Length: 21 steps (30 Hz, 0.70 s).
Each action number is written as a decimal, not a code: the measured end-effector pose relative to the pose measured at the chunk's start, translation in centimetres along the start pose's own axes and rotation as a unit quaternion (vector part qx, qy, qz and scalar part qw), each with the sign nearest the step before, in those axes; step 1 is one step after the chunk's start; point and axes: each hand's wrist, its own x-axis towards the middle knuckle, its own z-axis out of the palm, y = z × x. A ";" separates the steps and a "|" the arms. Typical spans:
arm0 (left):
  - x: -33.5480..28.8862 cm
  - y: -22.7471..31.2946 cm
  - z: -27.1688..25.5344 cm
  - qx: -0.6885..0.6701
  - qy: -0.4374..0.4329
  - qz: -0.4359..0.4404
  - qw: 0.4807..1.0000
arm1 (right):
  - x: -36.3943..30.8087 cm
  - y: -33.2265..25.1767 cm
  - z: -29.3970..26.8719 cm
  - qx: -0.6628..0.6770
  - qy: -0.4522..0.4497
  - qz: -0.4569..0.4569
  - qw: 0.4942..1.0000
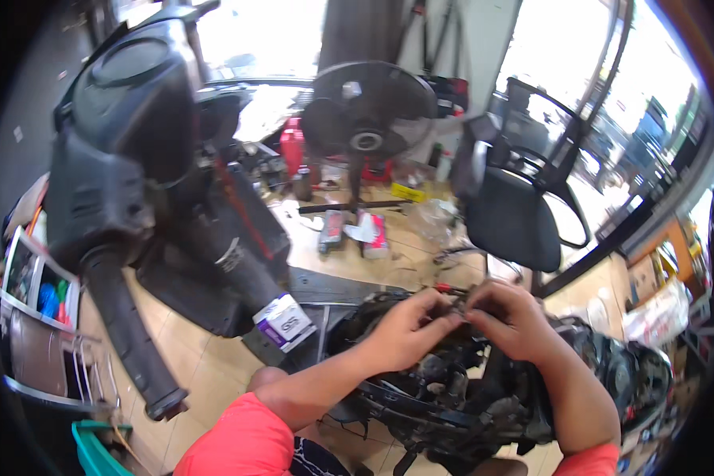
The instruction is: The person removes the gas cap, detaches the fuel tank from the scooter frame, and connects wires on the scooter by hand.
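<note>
My left hand [411, 332] and my right hand [514, 319] meet over the stripped scooter body [452, 389]. The fingers of both hands are pinched together around something small and dark that I cannot make out. A bit of red shows just beyond the fingertips. Beneath my hands lie the scooter's exposed dark parts and frame, partly covered by my forearms. Left of my left hand, a white and purple box [285, 323] rests on a dark surface next to the scooter's front.
A dark scooter front with a handlebar grip [131, 341] stands close on the left. Ahead are a black pedestal fan [365, 141], a pink and white packet [374, 236] and a clear plastic bag [435, 220]. A black office chair [516, 218] stands right. A green bin [99, 451] sits lower left.
</note>
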 end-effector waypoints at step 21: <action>-0.1 0.1 -0.1 -0.041 -0.002 -0.037 0.998 | -0.1 1.3 0.2 -0.046 -0.020 -0.063 0.997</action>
